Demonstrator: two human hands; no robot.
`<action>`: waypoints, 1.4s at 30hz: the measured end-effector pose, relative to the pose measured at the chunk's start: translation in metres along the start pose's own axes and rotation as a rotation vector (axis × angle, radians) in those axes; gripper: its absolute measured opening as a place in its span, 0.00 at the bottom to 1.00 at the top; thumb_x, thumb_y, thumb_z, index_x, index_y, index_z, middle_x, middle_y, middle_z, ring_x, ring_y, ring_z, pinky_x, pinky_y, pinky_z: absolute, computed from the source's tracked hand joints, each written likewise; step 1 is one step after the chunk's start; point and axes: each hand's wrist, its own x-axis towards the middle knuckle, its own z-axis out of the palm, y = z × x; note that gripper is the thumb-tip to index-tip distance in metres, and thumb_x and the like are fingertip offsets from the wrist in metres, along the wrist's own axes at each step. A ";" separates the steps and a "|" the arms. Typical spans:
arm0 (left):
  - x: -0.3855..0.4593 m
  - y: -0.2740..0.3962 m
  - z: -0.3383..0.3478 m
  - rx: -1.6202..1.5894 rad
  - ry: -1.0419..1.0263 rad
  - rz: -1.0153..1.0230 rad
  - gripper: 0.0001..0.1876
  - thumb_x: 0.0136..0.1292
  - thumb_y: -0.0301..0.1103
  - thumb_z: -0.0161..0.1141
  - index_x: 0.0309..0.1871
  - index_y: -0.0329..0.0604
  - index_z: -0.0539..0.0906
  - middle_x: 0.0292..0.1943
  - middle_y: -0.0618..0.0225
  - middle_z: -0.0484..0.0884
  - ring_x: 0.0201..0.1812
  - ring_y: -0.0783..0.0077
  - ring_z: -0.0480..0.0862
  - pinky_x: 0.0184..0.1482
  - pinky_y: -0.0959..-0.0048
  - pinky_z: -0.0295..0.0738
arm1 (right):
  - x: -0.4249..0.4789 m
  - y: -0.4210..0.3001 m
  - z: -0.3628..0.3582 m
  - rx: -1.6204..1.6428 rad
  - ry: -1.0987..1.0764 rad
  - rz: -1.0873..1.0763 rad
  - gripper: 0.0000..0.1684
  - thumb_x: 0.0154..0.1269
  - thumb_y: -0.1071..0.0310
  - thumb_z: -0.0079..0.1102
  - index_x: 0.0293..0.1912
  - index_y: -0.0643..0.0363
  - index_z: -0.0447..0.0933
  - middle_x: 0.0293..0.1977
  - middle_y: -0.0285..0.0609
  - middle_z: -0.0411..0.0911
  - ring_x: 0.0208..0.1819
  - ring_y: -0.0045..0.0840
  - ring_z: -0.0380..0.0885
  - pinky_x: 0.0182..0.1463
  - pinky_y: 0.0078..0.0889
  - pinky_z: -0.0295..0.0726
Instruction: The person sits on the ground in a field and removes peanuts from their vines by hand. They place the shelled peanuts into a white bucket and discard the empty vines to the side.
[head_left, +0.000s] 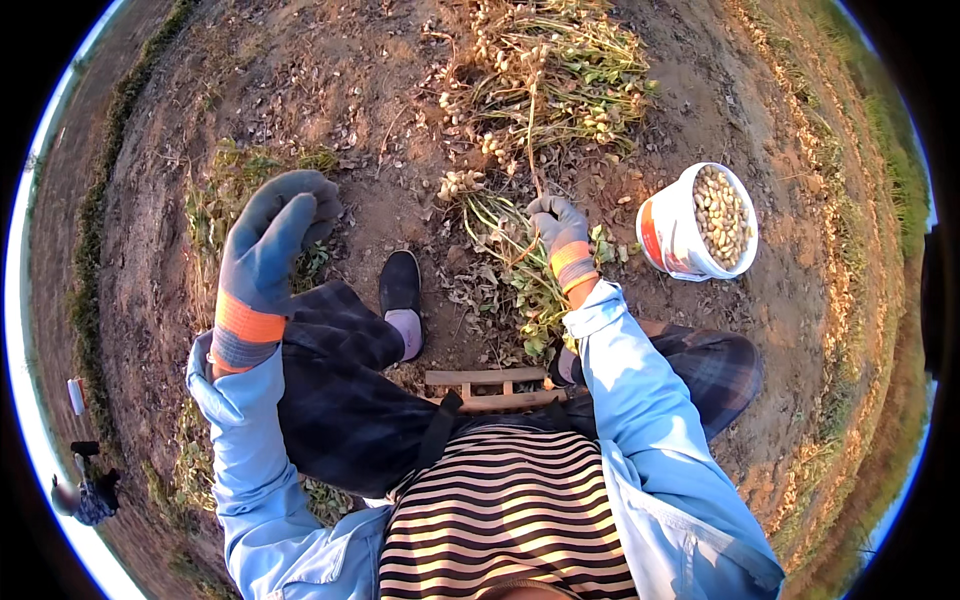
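My right hand (561, 225), in a grey-coated glove with an orange cuff, is closed around the stem of a peanut plant (532, 139). The bare stem runs away from me, with pods near its far end, while leaves hang below the hand. Raised at the left is my left hand (281, 225), gloved the same way, with fingers curled over. Its palm is turned from view, so whether anything is inside is hidden. Beyond my right hand lies a heap of pulled peanut plants (577, 67) with pods attached.
A white plastic bucket (656, 229) of peanuts (721, 217) stands tilted-looking to the right. A low wooden stool (487, 376) shows between my legs. More plants (217, 202) lie on the soil at left. Another person (86, 495) is far off at left, near a white container (76, 396).
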 end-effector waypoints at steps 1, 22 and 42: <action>0.006 -0.006 0.008 -0.025 -0.036 -0.029 0.16 0.61 0.35 0.53 0.49 0.35 0.74 0.41 0.66 0.78 0.42 0.76 0.77 0.46 0.77 0.71 | -0.010 0.000 0.009 0.004 0.053 -0.034 0.11 0.46 0.85 0.48 0.28 0.61 0.76 0.21 0.32 0.71 0.18 0.15 0.67 0.22 0.21 0.68; 0.024 -0.086 0.097 0.283 -0.203 0.033 0.09 0.63 0.28 0.47 0.43 0.36 0.74 0.28 0.69 0.77 0.30 0.78 0.76 0.36 0.79 0.72 | -0.113 -0.105 0.036 -0.294 -0.029 -0.554 0.22 0.51 0.75 0.58 0.47 0.62 0.65 0.44 0.46 0.68 0.37 0.26 0.72 0.31 0.22 0.72; -0.010 -0.088 0.136 0.482 -0.484 0.334 0.09 0.59 0.26 0.51 0.40 0.33 0.76 0.29 0.60 0.80 0.31 0.67 0.80 0.35 0.73 0.74 | -0.094 -0.155 -0.002 0.186 -0.317 0.091 0.12 0.58 0.69 0.57 0.43 0.61 0.73 0.28 0.34 0.75 0.20 0.12 0.72 0.17 0.12 0.65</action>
